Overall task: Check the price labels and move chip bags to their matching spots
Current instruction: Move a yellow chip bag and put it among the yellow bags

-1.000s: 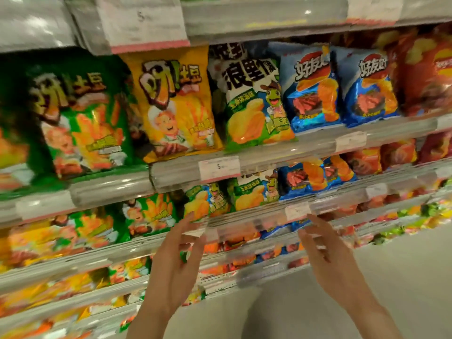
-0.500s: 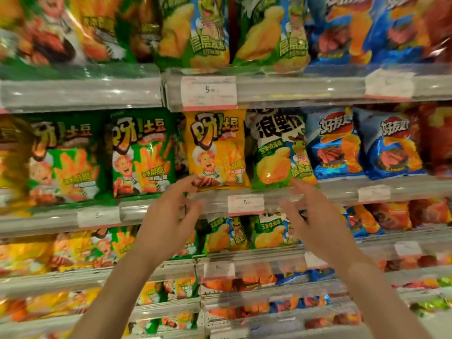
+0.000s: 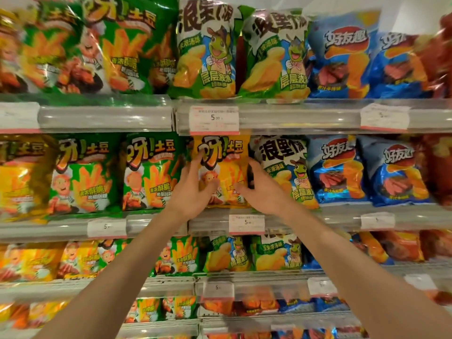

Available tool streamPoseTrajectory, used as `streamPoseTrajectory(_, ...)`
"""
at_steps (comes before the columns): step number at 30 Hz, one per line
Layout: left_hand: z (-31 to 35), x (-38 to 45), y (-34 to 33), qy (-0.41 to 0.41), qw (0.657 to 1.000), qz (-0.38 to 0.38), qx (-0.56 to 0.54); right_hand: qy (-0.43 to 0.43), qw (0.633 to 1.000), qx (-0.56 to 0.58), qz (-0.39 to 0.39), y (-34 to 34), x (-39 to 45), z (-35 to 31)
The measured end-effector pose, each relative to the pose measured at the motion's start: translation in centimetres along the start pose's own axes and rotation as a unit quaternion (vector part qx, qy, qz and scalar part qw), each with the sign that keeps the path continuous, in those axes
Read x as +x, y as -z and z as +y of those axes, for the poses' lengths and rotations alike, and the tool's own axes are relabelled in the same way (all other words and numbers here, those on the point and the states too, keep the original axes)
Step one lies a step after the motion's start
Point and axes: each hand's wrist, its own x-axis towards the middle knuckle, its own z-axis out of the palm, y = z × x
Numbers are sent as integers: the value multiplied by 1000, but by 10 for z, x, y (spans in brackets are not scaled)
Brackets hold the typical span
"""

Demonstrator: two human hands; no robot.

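Arms: two bare arms reach up from the bottom edge, where they are cut off.
Left hand (image 3: 193, 192): it grips the left side of the yellow bag, fingers curled on its front, one finger up by the big letters.
Right hand (image 3: 263, 192): it grips the right side of the same bag, thumb on the front. The other fingers go round the bag's edge and are partly hidden.
Yellow bag (image 3: 227, 172): a shiny, puffy, crinkly chip bag with big black letters, a cartoon cook and fry shapes. It stands upright on the middle shelf, between a green fry bag (image 3: 151, 172) on its left and a white and green frog bag (image 3: 286, 170) on its right. The hands cover its lower part.
Price label below (image 3: 246, 223): a white paper card with a red bottom strip, in the clear plastic shelf rail (image 3: 318, 217). It reads 5; the small print is too blurry to read.
Price label above (image 3: 214, 119): the same kind of card, right over the yellow bag. It reads 5.90.
Blue bags (image 3: 337, 167): shiny foil bags to the right of the frog bag.
Top shelf: more green, frog and blue bags, cut off at the top.
Lower shelves: smaller bags, blurry and hard to make out.
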Motion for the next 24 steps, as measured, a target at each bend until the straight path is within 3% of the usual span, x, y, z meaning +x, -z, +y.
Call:
streamPoseTrajectory(8,-3,17,-5,-27,995,23,-96,-51,985,165,-13,-1,6,7)
streamPoseTrajectory(14,8,16,11,13,985,22,-172,-57,966,253,7,9,9,2)
streamPoseTrajectory(24,19,-53,35,20,976,-75,-201,7,936,344,-81,6,-35,1)
